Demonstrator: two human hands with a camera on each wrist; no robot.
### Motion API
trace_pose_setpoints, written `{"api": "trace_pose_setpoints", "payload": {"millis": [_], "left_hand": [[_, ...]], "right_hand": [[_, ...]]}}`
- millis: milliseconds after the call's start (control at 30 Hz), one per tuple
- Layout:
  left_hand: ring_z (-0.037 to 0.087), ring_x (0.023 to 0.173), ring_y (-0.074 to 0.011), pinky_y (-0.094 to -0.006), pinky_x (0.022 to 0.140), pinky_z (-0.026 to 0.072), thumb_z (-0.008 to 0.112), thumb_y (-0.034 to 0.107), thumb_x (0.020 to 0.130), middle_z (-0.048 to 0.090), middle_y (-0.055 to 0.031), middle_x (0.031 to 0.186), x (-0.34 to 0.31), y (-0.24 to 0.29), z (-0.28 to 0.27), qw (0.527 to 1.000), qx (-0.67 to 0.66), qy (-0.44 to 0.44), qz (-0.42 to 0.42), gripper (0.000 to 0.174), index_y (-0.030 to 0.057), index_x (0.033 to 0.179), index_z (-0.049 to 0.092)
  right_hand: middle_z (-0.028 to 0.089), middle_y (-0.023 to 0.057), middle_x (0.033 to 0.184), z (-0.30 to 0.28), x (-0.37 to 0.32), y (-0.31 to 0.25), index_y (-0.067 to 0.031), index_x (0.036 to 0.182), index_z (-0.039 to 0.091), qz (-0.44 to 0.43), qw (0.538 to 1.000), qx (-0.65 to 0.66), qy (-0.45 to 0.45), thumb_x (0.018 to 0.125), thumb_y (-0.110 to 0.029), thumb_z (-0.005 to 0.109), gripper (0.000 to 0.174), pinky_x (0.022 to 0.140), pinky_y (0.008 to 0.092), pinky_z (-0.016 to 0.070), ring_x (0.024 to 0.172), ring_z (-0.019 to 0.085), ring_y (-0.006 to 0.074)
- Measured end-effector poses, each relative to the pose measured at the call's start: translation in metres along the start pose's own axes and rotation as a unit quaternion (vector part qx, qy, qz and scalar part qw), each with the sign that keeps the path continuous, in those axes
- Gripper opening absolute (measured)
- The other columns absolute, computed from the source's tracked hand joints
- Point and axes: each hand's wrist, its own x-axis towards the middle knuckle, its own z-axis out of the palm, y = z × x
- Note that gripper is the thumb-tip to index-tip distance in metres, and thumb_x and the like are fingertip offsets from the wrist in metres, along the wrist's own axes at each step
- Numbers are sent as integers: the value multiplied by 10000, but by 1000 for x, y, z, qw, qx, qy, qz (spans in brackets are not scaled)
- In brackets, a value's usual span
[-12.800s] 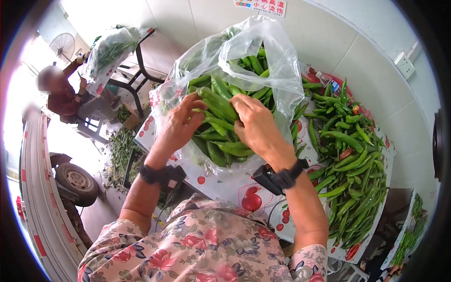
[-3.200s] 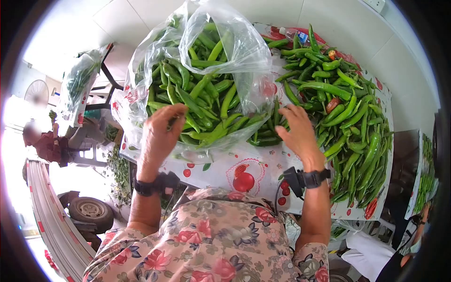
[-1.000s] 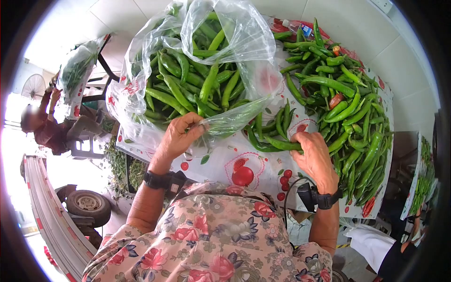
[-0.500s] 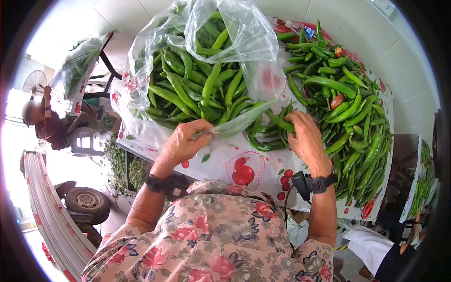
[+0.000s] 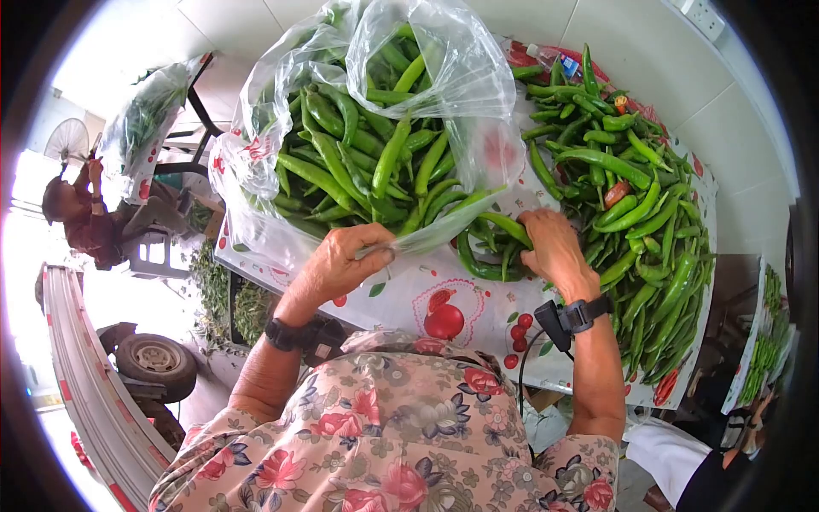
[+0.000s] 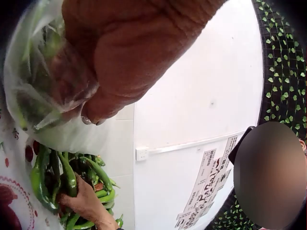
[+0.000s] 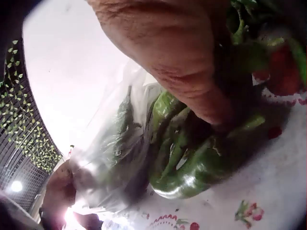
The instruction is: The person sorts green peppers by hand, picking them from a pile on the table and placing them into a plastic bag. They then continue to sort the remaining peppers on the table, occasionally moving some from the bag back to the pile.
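Observation:
A clear plastic bag (image 5: 482, 98), full of long green chili peppers (image 5: 317, 175), stands on the table. My left hand (image 5: 351, 260) pinches the bag's front edge between thumb and fingers, and the left wrist view shows the film stretched from that grip. Just right of the bag, my right hand (image 5: 554, 247) reaches down with its fingers curled round a few loose green chili peppers (image 7: 184, 167). They lie close beside the bag's film. Their far ends under my fingers are hidden.
A large pile of green chili peppers (image 5: 657, 222) covers the table's right side, with a plastic bottle (image 5: 546, 55) behind it. The table (image 5: 392, 303) has a fruit-print cover. Another person (image 5: 81, 209) sits at far left near a second bag of greens (image 5: 149, 111).
Earlier both hands were among the peppers in the bag. Since then my left hand has taken the bag's edge and drawn it rightward; my right hand has moved to the loose peppers and grasped some.

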Motion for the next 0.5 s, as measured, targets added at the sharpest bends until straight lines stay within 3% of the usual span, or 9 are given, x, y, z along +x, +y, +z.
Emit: {"api": "trace_pose_setpoints", "payload": {"millis": [33,133,233,333,500], "left_hand": [[656,801,-249,-343,745,508,624,188,866,665,-149,873,1,0,0,1000,3,-2,4,241,-11,1000,642],[658,806,-260,-345,747,508,625,193,862,665,-150,867,2,0,-1,1000,4,-8,2,245,-11,996,642],[660,805,-274,-348,745,509,625,197,859,665,-154,859,4,3,0,1000,0,-11,-6,245,-11,986,640],[662,831,-266,-342,770,505,624,183,859,674,-147,889,4,8,-2,999,13,-27,-23,251,-20,1005,644],[663,821,-252,-338,760,509,640,162,851,675,-134,880,2,13,-3,999,33,-41,-14,230,-14,998,648]], "right_hand": [[610,198,1076,0,1,0,4,1094,603,31,999,19,-41,635,-74,714,479,972,427,425,1085,540,379],[629,218,971,12,-12,4,21,1025,605,14,997,60,50,652,-90,701,401,908,429,454,993,573,392],[632,219,960,19,-15,8,17,1009,601,23,995,70,67,654,-104,707,390,882,440,453,1005,570,385],[639,224,976,19,-16,13,7,1010,598,53,995,86,25,664,-128,709,388,866,444,460,1003,581,397],[650,225,931,21,-26,2,-15,983,601,86,987,116,77,701,-131,690,318,790,473,482,909,611,418]]}}
